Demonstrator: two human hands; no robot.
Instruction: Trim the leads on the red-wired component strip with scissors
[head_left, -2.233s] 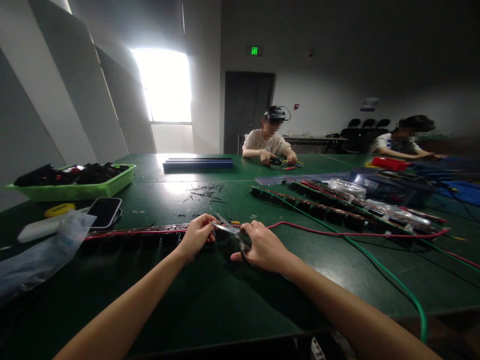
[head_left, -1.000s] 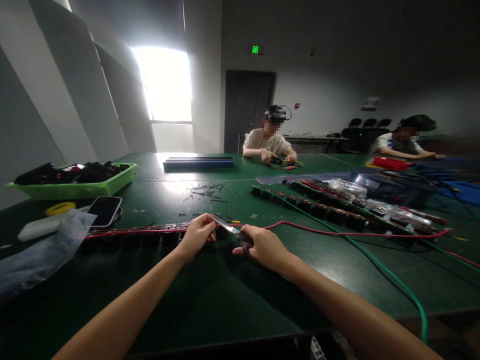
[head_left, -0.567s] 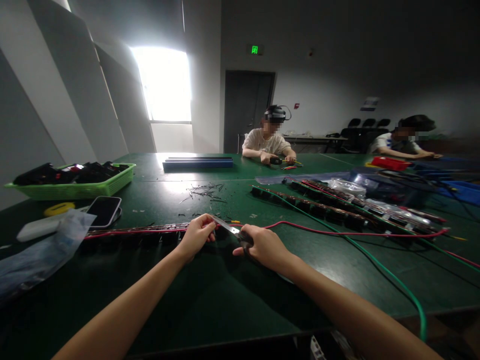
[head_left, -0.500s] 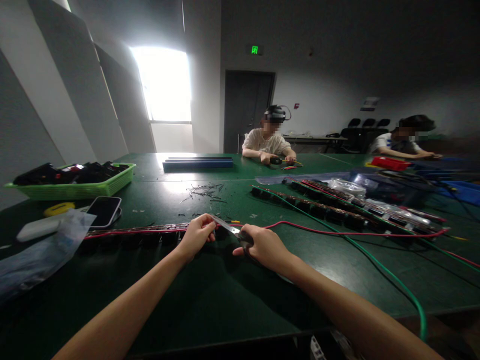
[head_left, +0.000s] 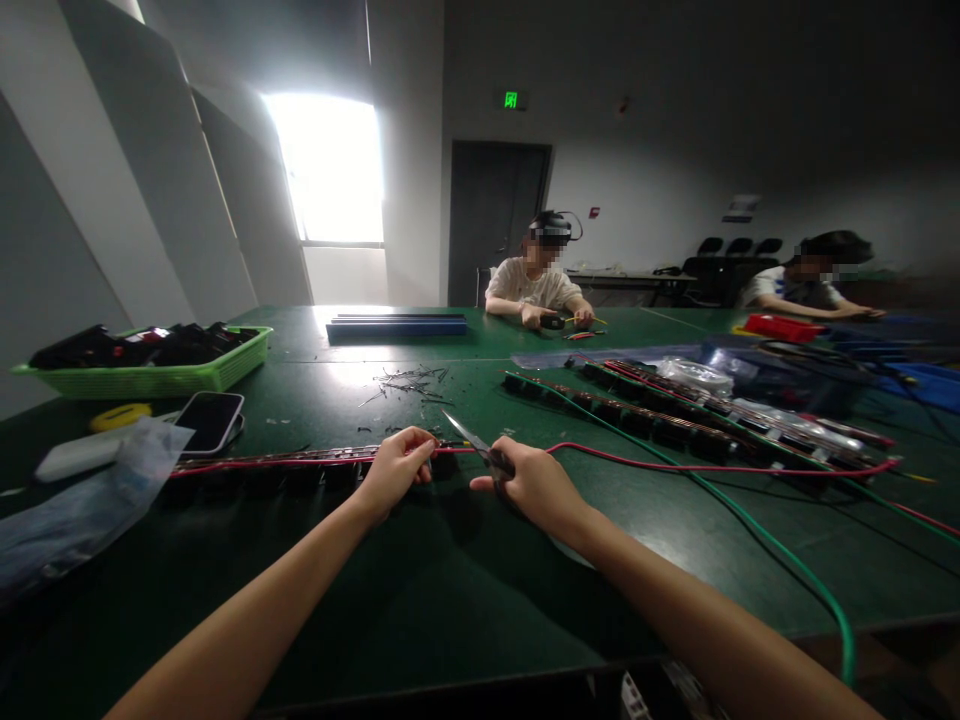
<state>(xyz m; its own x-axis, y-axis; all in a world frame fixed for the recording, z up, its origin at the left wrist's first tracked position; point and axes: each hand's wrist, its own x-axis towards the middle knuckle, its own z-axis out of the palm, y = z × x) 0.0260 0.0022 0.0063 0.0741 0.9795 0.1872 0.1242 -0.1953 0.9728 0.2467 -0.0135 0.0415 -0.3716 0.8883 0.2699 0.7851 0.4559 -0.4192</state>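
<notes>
My left hand (head_left: 397, 470) is closed in a pinch at the right part of a long dark strip (head_left: 285, 474) with a red wire (head_left: 622, 455) running along it. What sits between its fingertips is too small to make out. My right hand (head_left: 536, 480) is wrapped round the handles of a pair of scissors (head_left: 474, 440). The blades point up and left, just right of my left hand and apart from it. The red wire passes behind the scissors and runs on to the right.
Cut black bits (head_left: 409, 382) lie mid-table. At left are a green basket (head_left: 217, 375), a phone (head_left: 212, 422) and a plastic bag (head_left: 90, 515). More strips (head_left: 645, 420) and a green wire (head_left: 795, 560) are at right. Two people sit across, beyond a blue bar (head_left: 397, 327).
My right hand has moved slightly right and up with the scissors, whose blades have come away from my left fingertips. My left hand has hardly moved.
</notes>
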